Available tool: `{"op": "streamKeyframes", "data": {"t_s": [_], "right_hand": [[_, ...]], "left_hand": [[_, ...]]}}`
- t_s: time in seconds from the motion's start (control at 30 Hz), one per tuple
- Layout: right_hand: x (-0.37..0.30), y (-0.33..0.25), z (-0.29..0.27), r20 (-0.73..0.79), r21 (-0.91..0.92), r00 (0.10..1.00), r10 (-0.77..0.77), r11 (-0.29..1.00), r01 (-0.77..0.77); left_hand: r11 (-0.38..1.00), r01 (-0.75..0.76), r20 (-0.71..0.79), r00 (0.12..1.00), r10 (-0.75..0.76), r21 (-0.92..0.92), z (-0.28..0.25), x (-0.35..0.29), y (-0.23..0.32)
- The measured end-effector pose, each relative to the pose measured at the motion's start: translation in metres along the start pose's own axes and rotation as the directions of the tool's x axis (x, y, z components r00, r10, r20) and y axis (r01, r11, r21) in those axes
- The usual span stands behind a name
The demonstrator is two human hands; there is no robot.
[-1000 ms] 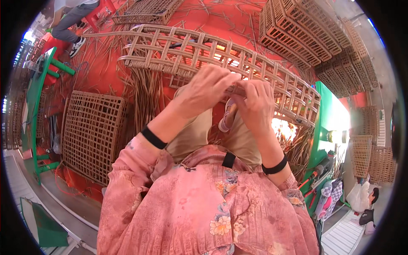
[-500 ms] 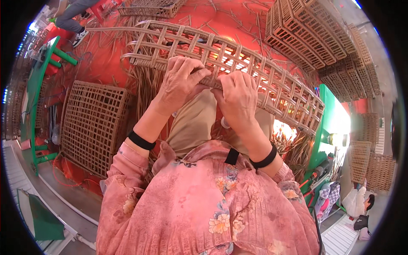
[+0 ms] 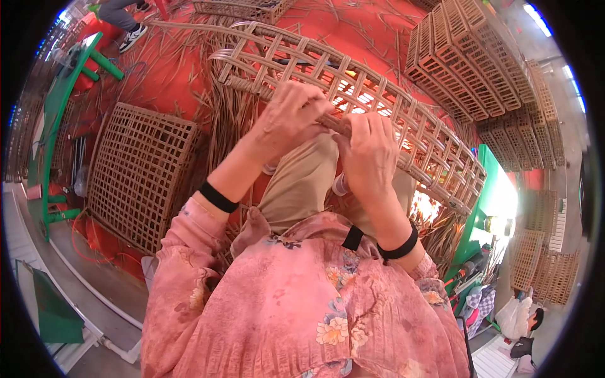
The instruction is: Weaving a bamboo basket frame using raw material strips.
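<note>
Both hands have slid along the woven frame since a moment ago, and the frame itself now arcs higher and wider across the lap. Head view, the only one going: the long rattan lattice panel (image 3: 378,107) lies across the person's knees, running from upper left down to the right, where it ends near a green table (image 3: 485,208). The left hand (image 3: 293,120) is curled over the panel's near edge, fingers folded round a cane strand. The right hand (image 3: 368,154) sits just beside it, touching the same edge, fingers bent down and gripping; whether it pinches a loose strand I cannot tell. Black wristbands (image 3: 217,196) show on both forearms, pink flowered sleeves below. On the red floor to the left lies a flat square lattice panel (image 3: 138,173), with loose cane strips (image 3: 220,113) scattered between it and the lap. Stacked woven crates (image 3: 466,57) stand at upper right, well apart from the hands.
</note>
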State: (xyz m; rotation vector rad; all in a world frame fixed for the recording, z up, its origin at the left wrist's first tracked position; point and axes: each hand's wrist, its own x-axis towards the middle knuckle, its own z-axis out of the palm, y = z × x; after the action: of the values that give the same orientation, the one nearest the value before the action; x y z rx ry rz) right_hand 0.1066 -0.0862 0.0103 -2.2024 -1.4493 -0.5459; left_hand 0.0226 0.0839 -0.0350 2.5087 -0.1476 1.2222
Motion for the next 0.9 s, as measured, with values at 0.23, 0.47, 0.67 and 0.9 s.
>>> {"op": "streamKeyframes", "data": {"t_s": [0.23,0.47,0.67,0.9], "right_hand": [[0.013,-0.023,0.021,0.059,0.007,0.992,-0.114,0.994,0.114],[0.021,-0.034,0.031,0.106,-0.017,0.992,-0.066,0.997,0.069],[0.022,-0.025,0.036,-0.037,0.159,0.989,-0.142,0.976,0.146],[-0.009,-0.010,0.022,-0.049,0.201,0.970,-0.239,0.949,0.244]], "left_hand": [[0.994,0.072,0.159,0.984,-0.085,0.088,-0.054,-0.006,-0.021],[0.990,0.032,0.152,0.987,-0.053,0.134,-0.061,-0.012,-0.027],[0.989,0.002,0.038,0.999,-0.008,0.145,-0.051,-0.019,-0.026],[0.974,-0.061,0.057,0.997,0.049,0.219,-0.051,-0.032,0.010]]}}
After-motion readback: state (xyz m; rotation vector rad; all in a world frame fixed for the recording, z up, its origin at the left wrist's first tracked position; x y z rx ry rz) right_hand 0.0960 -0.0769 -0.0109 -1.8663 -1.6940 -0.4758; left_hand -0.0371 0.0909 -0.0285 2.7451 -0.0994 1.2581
